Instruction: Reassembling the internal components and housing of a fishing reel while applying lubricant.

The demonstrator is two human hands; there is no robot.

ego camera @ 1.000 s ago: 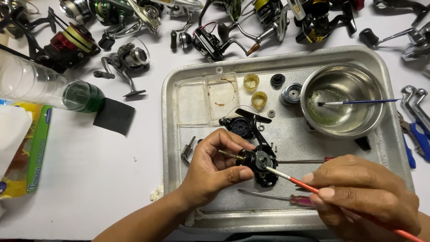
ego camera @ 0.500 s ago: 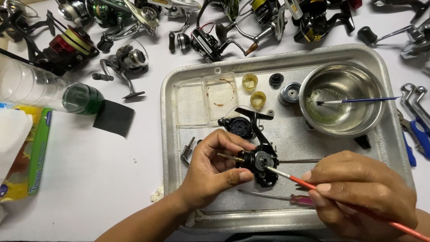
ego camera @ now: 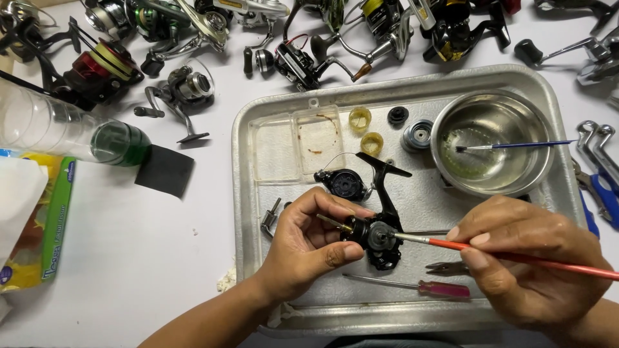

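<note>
Left hand (ego camera: pixel 309 248) clamps the black reel body (ego camera: pixel 374 235) over the metal tray (ego camera: pixel 258 129); right hand (ego camera: pixel 525 267) pinches the red-handled brush (ego camera: pixel 516 256), tip at the reel's hub. Reel looks rigid, light, likely greasy: best gripped by the frame, not the thin brass shaft.

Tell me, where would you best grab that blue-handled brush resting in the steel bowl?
Probably by the bare blue handle of the brush, coming from the right. Its bristle end lies down inside the steel bowl, while the thin handle sticks out past the right rim with free room around it, away from the right hand.
</note>
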